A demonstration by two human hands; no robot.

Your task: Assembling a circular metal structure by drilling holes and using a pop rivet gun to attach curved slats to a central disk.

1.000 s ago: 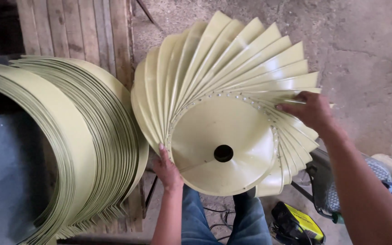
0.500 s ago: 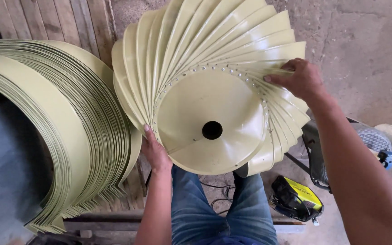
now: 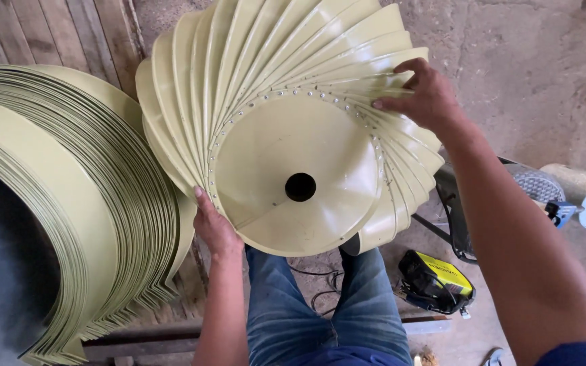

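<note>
Stacked blades (image 3: pixel 69 203) beside fan wheel (image 3: pixel 286 135)

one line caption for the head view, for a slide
Left hand and right hand hold a pale green bladed fan wheel beside a stack of curved blades.

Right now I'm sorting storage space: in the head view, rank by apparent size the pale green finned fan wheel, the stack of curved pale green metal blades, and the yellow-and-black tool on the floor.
1. Stack of curved pale green metal blades and pale green finned fan wheel: look alike, unsure, the stack is cropped.
2. Yellow-and-black tool: clearly smallest.

label (image 3: pixel 450 270) | yellow, maybe rectangular | on black floor tool, lower right
</note>
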